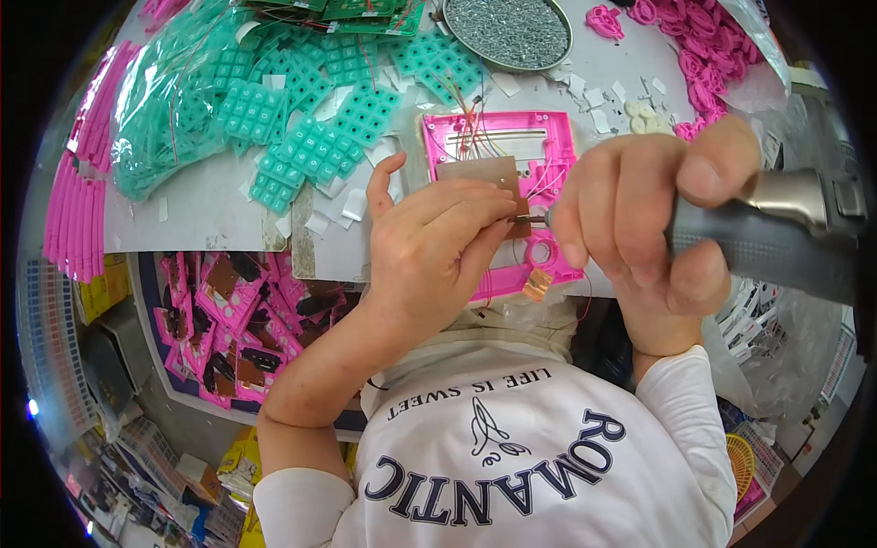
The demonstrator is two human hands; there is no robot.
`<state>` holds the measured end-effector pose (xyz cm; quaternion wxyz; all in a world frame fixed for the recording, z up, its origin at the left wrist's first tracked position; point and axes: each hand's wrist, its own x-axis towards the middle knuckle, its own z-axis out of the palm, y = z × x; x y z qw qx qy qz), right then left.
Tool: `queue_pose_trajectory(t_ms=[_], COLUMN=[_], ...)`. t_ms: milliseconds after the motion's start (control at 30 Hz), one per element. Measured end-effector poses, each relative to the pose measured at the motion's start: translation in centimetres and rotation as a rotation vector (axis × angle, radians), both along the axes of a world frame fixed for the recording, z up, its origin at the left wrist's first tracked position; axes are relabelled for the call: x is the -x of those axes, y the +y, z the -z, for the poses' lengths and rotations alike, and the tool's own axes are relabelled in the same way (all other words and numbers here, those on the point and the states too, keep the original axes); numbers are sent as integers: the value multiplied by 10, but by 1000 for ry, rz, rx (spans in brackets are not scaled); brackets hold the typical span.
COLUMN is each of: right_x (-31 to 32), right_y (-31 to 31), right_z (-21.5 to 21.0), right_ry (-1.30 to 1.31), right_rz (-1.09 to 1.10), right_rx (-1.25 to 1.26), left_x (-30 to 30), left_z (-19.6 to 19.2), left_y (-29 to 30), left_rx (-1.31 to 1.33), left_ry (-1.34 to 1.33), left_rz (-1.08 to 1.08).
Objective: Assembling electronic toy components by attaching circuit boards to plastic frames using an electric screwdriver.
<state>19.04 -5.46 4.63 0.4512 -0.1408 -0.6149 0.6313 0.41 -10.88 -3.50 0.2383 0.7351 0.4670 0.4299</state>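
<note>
My right hand (630, 205) is wrapped round a grey electric screwdriver (776, 233), held nearly level. Its thin bit points left and meets the fingertips of my left hand (420, 242). There the thumb and forefinger are pinched together; whatever sits between them is hidden. The other left fingers rest on a brown circuit board (489, 171), and the little finger sticks up. The board lies inside a bright pink plastic housing (553, 121), with thin coloured wires (470, 119) rising from the far end. A copper-coloured piece of foil (538, 285) is at the housing's near edge.
Teal rubber keypads (320, 151) are heaped at the far left, by green circuit boards (365, 14). A round tray of screws (512, 32) stands at the back. Pink plastic parts (703, 55) pile up far right. A bin (146, 310) of pink assemblies sits below left.
</note>
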Motion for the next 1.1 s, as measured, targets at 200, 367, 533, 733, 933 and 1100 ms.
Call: queue_pose_trajectory(t_ms=[200,367,533,733,933,1100], right_x=[-1,-1,-19,-12,-12,14], right_y=[3,-1,5,14,2,-12], right_z=[6,1,12,16,19,28], right_ry=[30,48,87,106,96,101], right_rz=[4,60,72,139,167,87], right_rx=[7,56,5,-2,71,120], left_x=[1,-3,-13,-24,-50,-37], left_z=[0,1,-21,15,9,-1], left_y=[4,12,49,208,216,202], left_rx=[-20,-120,-147,-311,-252,-145], left_ry=[-18,13,149,806,897,837], left_rz=[39,55,251,-78,7,92])
